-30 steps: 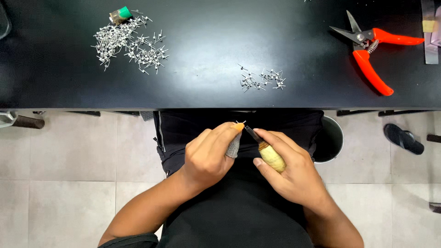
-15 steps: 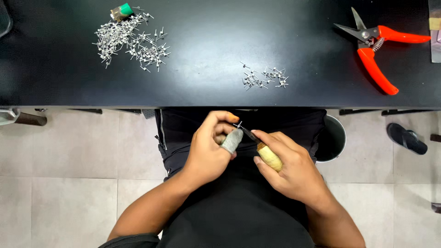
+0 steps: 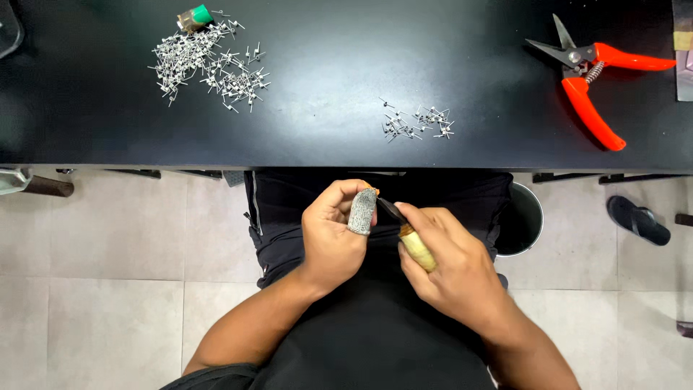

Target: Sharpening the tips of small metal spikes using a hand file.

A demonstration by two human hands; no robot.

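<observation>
Over my lap, below the edge of the black table (image 3: 325,137), my two hands meet. My right hand (image 3: 451,271) grips a small knife with a pale wooden handle (image 3: 417,250); its dark blade (image 3: 390,209) points up and left. My left hand (image 3: 332,235) wears a grey woven guard on the thumb (image 3: 361,211) and pinches a tiny orange-tipped piece (image 3: 373,191) against the blade. The piece is mostly hidden by my fingers.
On the table lie a large heap of small metal pins (image 3: 206,61) at the far left with a green-capped item (image 3: 193,16), a smaller pin cluster (image 3: 415,123) in the middle, and orange-handled pruning shears (image 3: 595,79) at right. A sandal (image 3: 639,220) lies on the tiled floor.
My left fingers have shifted around the small piece, and the guarded thumb now stands upright against the blade. The right hand with the knife has barely moved.
</observation>
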